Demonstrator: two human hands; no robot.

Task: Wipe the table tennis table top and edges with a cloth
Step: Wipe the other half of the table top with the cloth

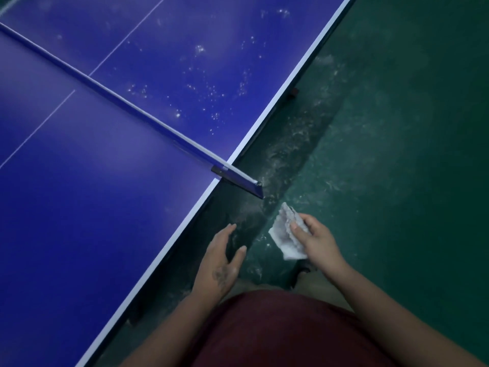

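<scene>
Fingers [228,230] of the left hand [221,260] hang straight and apart, holding nothing, just off the white-banded side edge of the glossy blue worktop [92,207], whose half beyond the taut net [132,107] is flecked with pale specks [201,83]. Further right, the right hand [317,239] pinches a crumpled white cloth [283,237], clear of the worktop, above a matte green floor [397,128] streaked with dust.
</scene>
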